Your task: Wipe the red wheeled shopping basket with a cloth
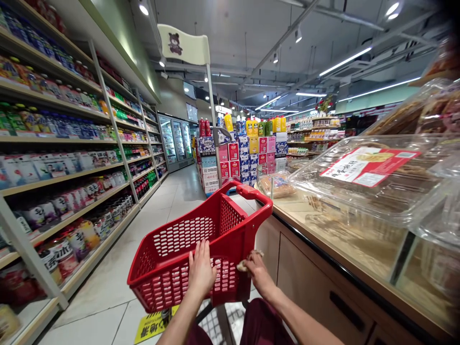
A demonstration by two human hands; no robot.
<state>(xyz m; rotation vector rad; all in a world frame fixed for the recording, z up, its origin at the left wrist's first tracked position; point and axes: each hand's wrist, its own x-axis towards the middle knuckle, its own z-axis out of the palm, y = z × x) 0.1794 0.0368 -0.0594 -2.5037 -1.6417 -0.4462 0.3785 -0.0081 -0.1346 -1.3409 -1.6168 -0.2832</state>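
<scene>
A red plastic shopping cart (172,256) with slotted walls stands right in front of me, its handle (257,196) on the far right side. My left hand (201,268) lies against the near side wall with its fingers stretched out along the rim. In my right hand (259,270) is a bunched, pale brownish cloth (246,264), pressed to the side of the cart below the handle. The fingers of that hand are closed around the cloth. From the cart rises a pole carrying a cream flag with a bear (184,44).
Shelves of drinks (61,139) line the left. On the right runs a wooden counter (319,273) with clear plastic food boxes (362,172). Stacked cartons (233,160) stand ahead, with glass-door fridges (175,139) beyond. A yellow floor sign (149,326) lies under the cart.
</scene>
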